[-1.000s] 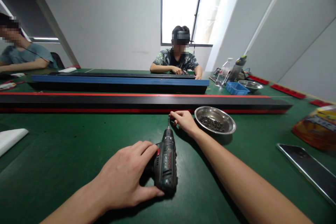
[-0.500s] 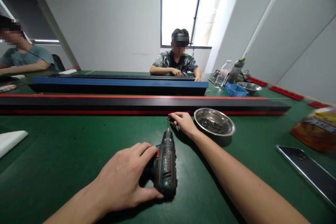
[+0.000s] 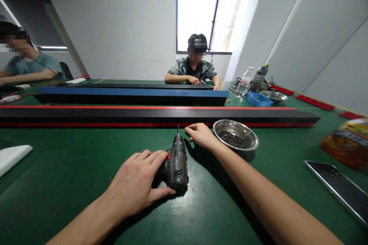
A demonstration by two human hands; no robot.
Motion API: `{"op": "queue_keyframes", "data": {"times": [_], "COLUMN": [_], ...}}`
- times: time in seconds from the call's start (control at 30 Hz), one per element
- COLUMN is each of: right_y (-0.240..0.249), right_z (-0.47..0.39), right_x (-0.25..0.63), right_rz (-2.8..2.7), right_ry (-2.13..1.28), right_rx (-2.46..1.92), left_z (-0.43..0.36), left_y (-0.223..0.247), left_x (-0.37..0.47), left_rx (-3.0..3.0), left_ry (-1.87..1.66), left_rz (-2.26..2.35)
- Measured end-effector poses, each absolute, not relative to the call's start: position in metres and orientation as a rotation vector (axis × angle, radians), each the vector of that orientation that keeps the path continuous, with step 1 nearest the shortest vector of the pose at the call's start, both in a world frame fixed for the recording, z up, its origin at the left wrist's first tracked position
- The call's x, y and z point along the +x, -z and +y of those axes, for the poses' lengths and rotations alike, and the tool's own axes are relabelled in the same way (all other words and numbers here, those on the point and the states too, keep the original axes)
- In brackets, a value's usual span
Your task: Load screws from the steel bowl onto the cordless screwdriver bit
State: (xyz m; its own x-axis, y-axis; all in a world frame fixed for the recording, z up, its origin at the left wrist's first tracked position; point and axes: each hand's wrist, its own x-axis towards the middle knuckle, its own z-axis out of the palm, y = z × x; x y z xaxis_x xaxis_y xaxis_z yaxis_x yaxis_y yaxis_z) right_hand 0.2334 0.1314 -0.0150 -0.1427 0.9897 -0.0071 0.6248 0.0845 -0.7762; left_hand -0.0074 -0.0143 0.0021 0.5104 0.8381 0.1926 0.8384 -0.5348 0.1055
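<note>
My left hand [image 3: 138, 180] grips a black cordless drill [image 3: 177, 166], which lies on its side on the green table. The drill's bit [image 3: 178, 129] points away from me, toward the long black bar with red edges [image 3: 161, 115]. To the right of the bit, my right hand [image 3: 199, 134] has its thumb and fingertips pinched together near the bar's front edge; whatever is between them is too small to make out. Beside that hand stands a metal bowl [image 3: 253, 143] with many small dark screws [image 3: 231, 138] in it.
Behind the black bar lies a blue-topped bar [image 3: 132, 92]. A phone [image 3: 336, 183] and an orange bag [image 3: 347, 143] are at the right. A blue basket [image 3: 259, 100], bottles and another bowl [image 3: 274, 96] stand farther back. Two people sit across the table.
The drill has moved forward and slightly left with my left hand. Its bit now stands apart from my right fingertips, which it was close to before. My right hand has hardly moved.
</note>
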Motion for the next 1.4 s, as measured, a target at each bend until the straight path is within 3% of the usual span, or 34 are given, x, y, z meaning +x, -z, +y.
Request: {"op": "queue_keyframes", "data": {"times": [0.43, 0.67, 1.0, 1.2, 1.4], "right_y": [-0.082, -0.071, -0.062, -0.048, -0.045], "right_z": [0.126, 0.140, 0.144, 0.139, 0.137], "right_x": [0.320, 0.360, 0.362, 0.352, 0.343], "right_rz": [-2.113, -2.041, -2.067, -2.157, -2.177], "right_ry": [-0.273, -0.291, -0.278, -0.546, -0.479], "right_rx": [-2.114, -2.332, -2.386, -2.392, -2.416], "left_z": [-0.009, -0.009, -0.008, -0.011, -0.017], "left_y": [0.005, 0.002, 0.005, 0.005, 0.004], "left_x": [-0.013, -0.012, -0.015, -0.014, -0.015], "left_rx": [-2.771, -2.789, -2.798, -2.814, -2.866], "left_ry": [0.356, 0.346, 0.437, 0.443, 0.415], "left_rz": [-1.550, -1.562, -1.569, -1.526, -1.453]}}
